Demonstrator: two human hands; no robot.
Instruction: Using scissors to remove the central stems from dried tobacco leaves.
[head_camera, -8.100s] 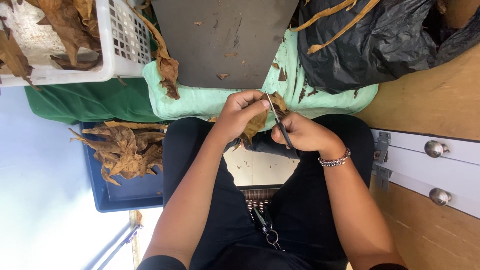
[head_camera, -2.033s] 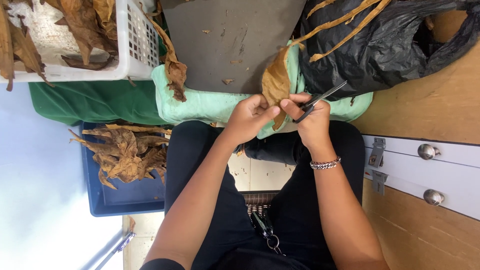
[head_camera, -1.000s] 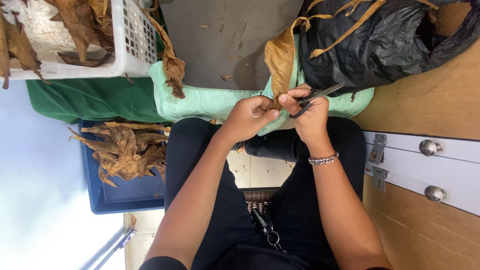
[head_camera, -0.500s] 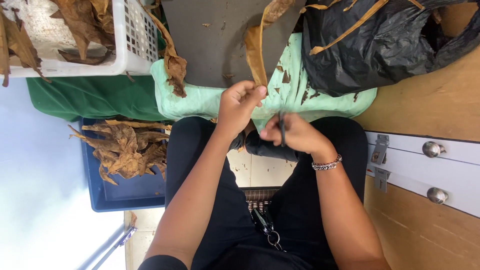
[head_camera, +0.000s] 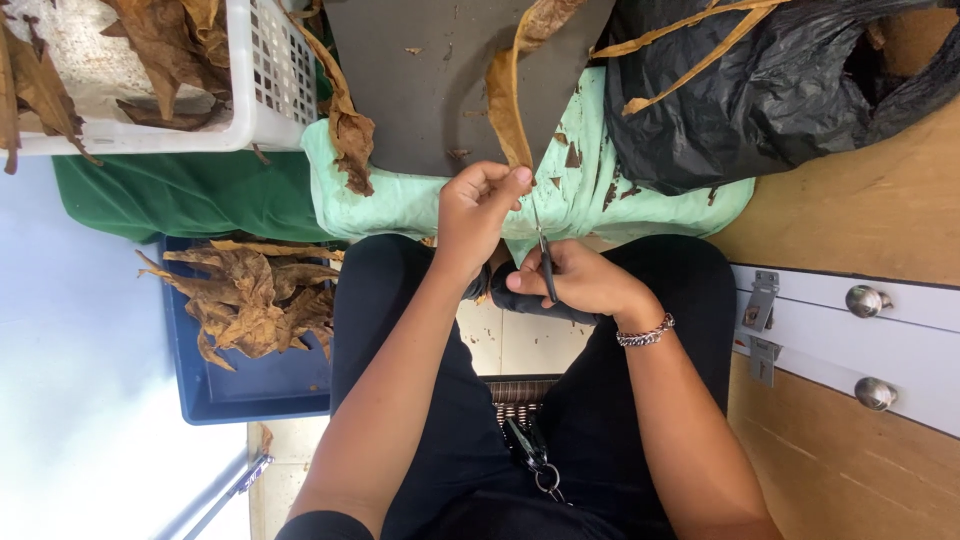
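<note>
Keys (head_camera: 535, 460) clipped at the waist, nearest the camera, black trousers either side. Just past those, right hand (head_camera: 580, 282) curled tight around a pair of scissors (head_camera: 543, 258), blades pointing up and away toward the other hand. Beaded bracelet (head_camera: 645, 332) on that wrist. Left hand (head_camera: 478, 205) a bit further out, fingers pinched shut on the bottom end of a long dried brown leaf (head_camera: 512, 85). Leaf running straight up from that pinch across the grey board (head_camera: 420, 80), scissor tips sitting just below the pinch, right by the leaf's end. Pale green cloth (head_camera: 385, 200) spread under the hands, dotted with leaf crumbs. Off to the left, blue tray (head_camera: 260, 390) with a heap of crumpled leaves (head_camera: 250, 300). Further back, white basket (head_camera: 265, 75) holding more leaves, and a black plastic bag (head_camera: 770, 90) on the right with leaf strips draped over it.
</note>
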